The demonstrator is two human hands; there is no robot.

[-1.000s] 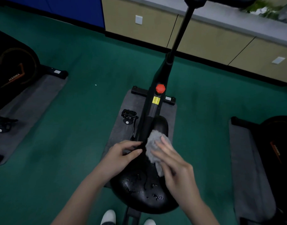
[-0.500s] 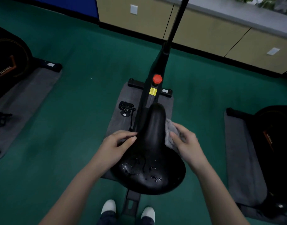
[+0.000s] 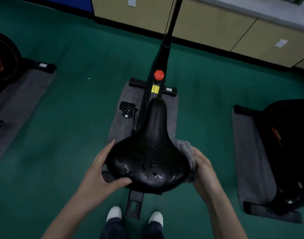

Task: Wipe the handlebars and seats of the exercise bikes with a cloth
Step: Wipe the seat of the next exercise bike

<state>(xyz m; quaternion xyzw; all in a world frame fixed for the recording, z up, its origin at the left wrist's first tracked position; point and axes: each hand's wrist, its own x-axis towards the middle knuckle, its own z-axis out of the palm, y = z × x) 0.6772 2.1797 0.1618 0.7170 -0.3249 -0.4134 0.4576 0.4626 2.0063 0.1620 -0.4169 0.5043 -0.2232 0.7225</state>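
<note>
Green carpet [image 3: 70, 118] wall to wall, low beige cabinets [image 3: 208, 26] along the far side. Centre bike stands on a grey mat [image 3: 120, 130] and is the one being worked. Left neighbour bike [image 3: 3, 62] and right neighbour bike [image 3: 289, 135] sit well apart from it.

Seat [image 3: 153, 149]: wide black saddle, nose pointing away toward the red knob [image 3: 159, 75] on the frame. Rear half of the top carries beads and smears of liquid [image 3: 147, 168] (spray or plain water, can't tell which).

Left hand [image 3: 99, 176]: gripping the rear-left rim of the seat, thumb hooked over the top edge, fingers running along the side and tucking under. Reads as a bracing grip.

Right hand [image 3: 204, 171]: fingers closed round a grey cloth [image 3: 187, 152], pressing it against the right flank of the seat. Cloth is bunched between palm and rim. It touches the seat's side, not the top face.

Step, my read: seat wipe on this bike, side edge in hand, top face not done given the wet patches. Handlebars are out of frame above the stem [image 3: 171, 23], so no call on their state.

Next move calls for:
- Bring the cloth up over the rim onto the top.
- Sweep the wet rear area, then run down the nose.
- Brace with the left hand so the saddle doesn't swivel.
- Flatten the cloth first, since bunched it covers little.

After that come the handlebars, then the other two bikes.
</note>
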